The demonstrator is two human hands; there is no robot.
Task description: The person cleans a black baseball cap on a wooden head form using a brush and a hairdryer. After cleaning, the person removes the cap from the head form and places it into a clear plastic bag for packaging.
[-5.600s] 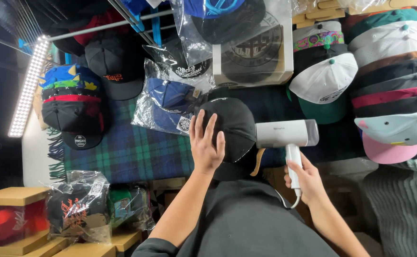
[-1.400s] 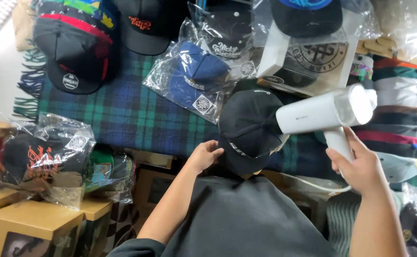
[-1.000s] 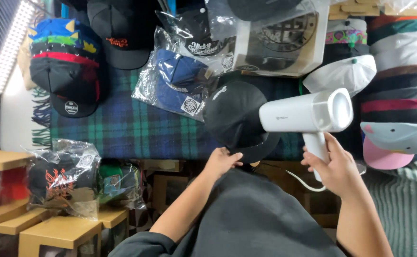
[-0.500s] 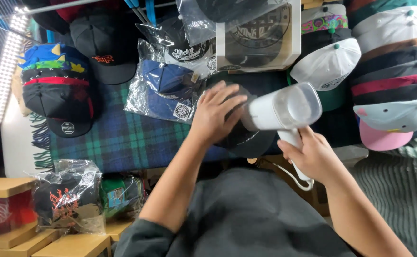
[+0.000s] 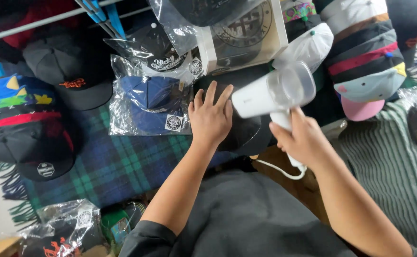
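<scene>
The left hand (image 5: 212, 119) lies flat, fingers spread, on the black cap (image 5: 246, 128), pinning it to the plaid blanket (image 5: 118, 166). The right hand (image 5: 303, 140) grips the handle of the white steamer (image 5: 273, 90), whose body runs crosswise just above the cap, right of the left hand's fingertips.

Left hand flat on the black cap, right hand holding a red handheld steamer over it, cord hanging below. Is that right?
Not quite: the steamer is white, not red, as the head view shows. The rest holds: the left hand lies flat on the black cap, the right hand grips the steamer's handle, and the cord hangs below.
</scene>
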